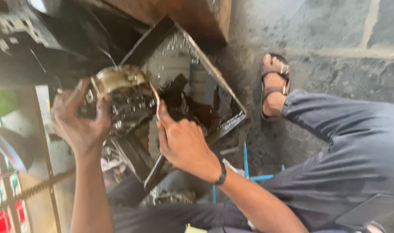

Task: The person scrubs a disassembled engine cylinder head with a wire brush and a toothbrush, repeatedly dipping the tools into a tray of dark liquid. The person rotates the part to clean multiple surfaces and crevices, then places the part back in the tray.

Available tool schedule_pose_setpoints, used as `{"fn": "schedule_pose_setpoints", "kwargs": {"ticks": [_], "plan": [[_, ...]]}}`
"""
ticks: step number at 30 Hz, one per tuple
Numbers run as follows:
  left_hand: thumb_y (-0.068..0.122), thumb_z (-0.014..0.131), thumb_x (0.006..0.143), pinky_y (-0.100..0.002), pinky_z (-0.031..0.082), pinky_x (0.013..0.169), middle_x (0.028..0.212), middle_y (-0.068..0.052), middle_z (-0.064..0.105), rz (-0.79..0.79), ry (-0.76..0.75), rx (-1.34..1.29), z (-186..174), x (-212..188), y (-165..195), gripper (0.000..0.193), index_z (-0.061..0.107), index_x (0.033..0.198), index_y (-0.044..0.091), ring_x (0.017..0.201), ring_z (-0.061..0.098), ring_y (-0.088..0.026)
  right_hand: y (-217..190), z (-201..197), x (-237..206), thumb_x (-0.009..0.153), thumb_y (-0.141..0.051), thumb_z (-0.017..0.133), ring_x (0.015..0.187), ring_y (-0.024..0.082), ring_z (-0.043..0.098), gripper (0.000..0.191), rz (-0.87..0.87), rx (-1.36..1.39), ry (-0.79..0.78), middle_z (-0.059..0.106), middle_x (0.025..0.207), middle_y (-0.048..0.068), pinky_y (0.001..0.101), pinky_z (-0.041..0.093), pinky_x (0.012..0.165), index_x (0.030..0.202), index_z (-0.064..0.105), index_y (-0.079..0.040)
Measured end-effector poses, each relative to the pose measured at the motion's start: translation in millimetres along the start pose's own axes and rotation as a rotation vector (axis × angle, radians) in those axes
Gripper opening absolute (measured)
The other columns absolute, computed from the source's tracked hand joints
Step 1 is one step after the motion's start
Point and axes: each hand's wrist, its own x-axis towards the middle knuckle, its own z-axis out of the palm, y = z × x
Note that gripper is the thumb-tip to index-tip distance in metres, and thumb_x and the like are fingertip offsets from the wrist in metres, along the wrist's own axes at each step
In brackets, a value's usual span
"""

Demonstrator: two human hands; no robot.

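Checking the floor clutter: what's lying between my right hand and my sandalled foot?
In the head view, the metal tray's corner, holding dark oily liquid, lies between the right hand and the sandalled foot.

At the centre left of the frame, the left hand [80, 123] and right hand [184, 144] are gripping a greasy metal engine part [126, 97] over an oily tray [197, 56]; a sandalled foot [273, 86] is resting at upper right.

**Engine part held over tray of liquid**

Left hand [78, 123] grips engine part [121, 97] from its left; right hand [184, 144] touches its right edge. Part sits above near-left corner of metal tray [214, 71], liquid [192, 105] pooled inside. Wooden block [192, 15] behind tray. Sandalled foot [274, 86] on concrete floor [335, 39], right of tray. Trousered leg [352, 146] right of right hand.
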Motion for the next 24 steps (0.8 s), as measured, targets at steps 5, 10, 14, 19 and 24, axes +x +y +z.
{"fn": "schedule_pose_setpoints", "kwargs": {"ticks": [5,10,14,19,24], "plan": [[0.052,0.076,0.102,-0.043,0.049,0.088,0.093,-0.012,0.068,-0.059,-0.066,-0.030,-3.5,1.8,5.6,0.056,0.077,0.130,0.003,0.092,0.065,-0.027,7.2,12.3,1.0,0.093,-0.017,0.058,0.059,0.050,0.064,0.059,0.009,-0.102,-0.026,0.065,0.065,0.028,0.0616,0.052,0.061,0.147,0.045,0.003],[0.049,0.076,0.104,-0.046,0.049,0.091,0.104,-0.013,0.071,-0.039,-0.114,0.044,-5.3,3.1,8.5,0.049,0.071,0.123,0.004,0.105,0.067,-0.031,21.4,23.0,-2.2,0.095,-0.017,0.058,0.062,0.050,0.065,0.051,0.033,-0.063,-0.047,0.066,0.066,0.026,0.0602,0.052,0.062,0.142,0.052,-0.001],[0.054,0.078,0.099,-0.049,0.046,0.078,0.091,-0.013,0.069,-0.119,-0.278,0.168,-8.7,10.4,-1.2,0.054,0.066,0.119,0.005,0.084,0.066,-0.030,25.5,8.6,-2.2,0.094,-0.017,0.058,0.067,0.046,0.068,0.043,-0.021,0.045,0.026,0.069,0.072,0.021,0.0563,0.054,0.065,0.137,0.059,-0.010],[0.052,0.069,0.107,-0.047,0.048,0.072,0.089,-0.013,0.069,0.024,-0.130,0.247,-30.1,15.9,-30.0,0.048,0.067,0.117,0.004,0.079,0.067,-0.030,31.7,-12.9,0.9,0.097,-0.022,0.060,0.067,0.046,0.066,0.038,0.032,-0.087,0.097,0.066,0.068,0.022,0.0565,0.053,0.063,0.135,0.063,-0.018],[0.065,0.038,0.108,-0.035,0.047,0.065,0.078,-0.010,0.061,-0.112,0.034,0.035,-93.7,21.1,-59.2,0.070,0.063,0.114,0.000,0.070,0.065,-0.019,34.9,-17.2,4.9,0.095,-0.021,0.061,0.065,0.047,0.065,0.041,-0.003,-0.188,0.145,0.066,0.065,0.022,0.0572,0.051,0.063,0.136,0.062,-0.018]]}}
